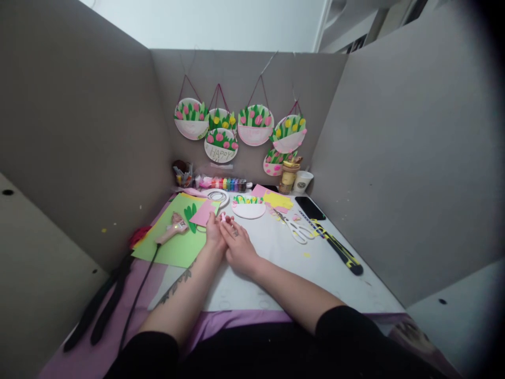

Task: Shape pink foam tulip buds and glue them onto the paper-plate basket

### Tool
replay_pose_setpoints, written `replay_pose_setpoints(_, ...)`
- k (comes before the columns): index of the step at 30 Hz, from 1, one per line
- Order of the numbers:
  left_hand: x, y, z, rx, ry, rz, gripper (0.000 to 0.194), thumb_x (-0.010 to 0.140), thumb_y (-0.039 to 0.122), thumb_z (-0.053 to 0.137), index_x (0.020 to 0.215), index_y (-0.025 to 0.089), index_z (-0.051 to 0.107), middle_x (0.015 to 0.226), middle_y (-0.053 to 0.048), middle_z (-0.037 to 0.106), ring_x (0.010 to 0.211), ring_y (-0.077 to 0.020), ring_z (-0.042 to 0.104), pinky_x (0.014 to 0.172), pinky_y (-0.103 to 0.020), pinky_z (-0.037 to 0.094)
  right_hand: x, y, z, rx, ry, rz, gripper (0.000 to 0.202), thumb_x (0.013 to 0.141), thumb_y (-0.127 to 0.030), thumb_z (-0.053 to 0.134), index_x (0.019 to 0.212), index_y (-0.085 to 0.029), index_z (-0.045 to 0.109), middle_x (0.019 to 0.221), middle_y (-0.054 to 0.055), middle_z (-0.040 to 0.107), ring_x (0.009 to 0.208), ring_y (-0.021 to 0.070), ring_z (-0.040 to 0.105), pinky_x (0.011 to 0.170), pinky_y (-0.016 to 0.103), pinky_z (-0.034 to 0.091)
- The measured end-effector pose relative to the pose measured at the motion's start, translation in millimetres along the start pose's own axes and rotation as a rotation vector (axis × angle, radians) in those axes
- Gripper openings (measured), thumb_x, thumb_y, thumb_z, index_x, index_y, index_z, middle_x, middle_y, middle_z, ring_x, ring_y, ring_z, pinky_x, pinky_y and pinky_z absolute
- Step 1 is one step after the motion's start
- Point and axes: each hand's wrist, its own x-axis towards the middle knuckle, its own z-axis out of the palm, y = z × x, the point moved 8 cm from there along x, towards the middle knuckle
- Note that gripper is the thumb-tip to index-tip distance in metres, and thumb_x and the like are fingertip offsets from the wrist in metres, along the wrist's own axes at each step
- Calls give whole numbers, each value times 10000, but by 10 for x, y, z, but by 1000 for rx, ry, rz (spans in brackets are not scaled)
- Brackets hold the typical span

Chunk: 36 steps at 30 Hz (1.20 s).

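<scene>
My left hand [215, 233] and my right hand [239, 248] are pressed together over the middle of the white work surface. A small pink piece [223, 216] shows at the fingertips between them; its kind is too small to make out. The right fingers lie across the left palm and hide part of what is there. Just beyond the hands lies a white half-round plate basket [249, 209] with yellow and pink paper tulips. Beside the left hand is a pink paper sheet [204, 212] on green paper [193, 249], with cut green leaves [191, 217].
A corded glue gun [172, 229] rests on the left. White scissors [296, 230], a black-and-yellow cutter [343, 252] and a phone [310, 208] lie on the right. Along the back stand colored tubes [229, 183], a drink cup [289, 176] and a paper cup [302, 182], below hanging plate baskets [255, 136].
</scene>
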Motion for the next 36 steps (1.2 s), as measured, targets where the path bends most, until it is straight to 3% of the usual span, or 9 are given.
replay_pose_setpoints(5,13,56,5,-7,2,33,456,944,526,343,710,176,518,602,-30,582,565,-158,619,598,-291,523,-37,-4,5,-3,-29,-9,747,733,-90,488,1468,-146,367,1552,79,335,1422,309,220,1139,544,235)
replay_pose_setpoints(9,2,-10,-15,17,18,-8,417,923,526,413,740,171,533,620,-26,585,559,-163,613,602,-315,533,-15,-39,-25,13,-13,-18,756,741,-96,482,1481,-129,336,1576,73,282,1446,300,171,1158,517,215)
replay_pose_setpoints(11,-13,-45,-2,25,9,-30,462,928,565,351,775,173,541,655,-40,598,591,-182,624,628,-354,548,16,18,-28,24,-20,23,764,732,-90,480,1481,-145,340,1575,72,285,1449,303,171,1155,525,218)
replay_pose_setpoints(15,-29,-36,44,-1,-32,-41,582,920,644,180,801,185,516,737,-77,609,658,-202,634,669,-391,557,39,154,-48,73,-20,60,703,732,-93,492,1427,-193,445,1571,57,296,1440,309,194,1146,525,249)
replay_pose_setpoints(21,-23,-6,46,-24,-31,-35,581,921,644,161,803,188,501,756,-74,581,671,-191,611,693,-377,542,42,187,-112,210,50,-15,628,721,-93,499,1333,-217,557,1549,58,343,1455,269,182,1162,521,242)
replay_pose_setpoints(29,-14,-36,89,0,-100,-34,552,929,627,183,822,187,499,739,-56,557,664,-179,589,678,-342,522,66,234,-239,339,203,13,253,826,-163,545,988,-221,731,1400,73,545,1373,224,374,1144,476,284)
replay_pose_setpoints(36,-19,-107,101,100,-58,1,528,943,599,191,867,183,506,726,-48,543,636,-171,574,627,-307,506,81,402,-151,500,180,231,72,753,-178,679,800,-221,713,1320,78,607,1303,227,459,1107,444,320)
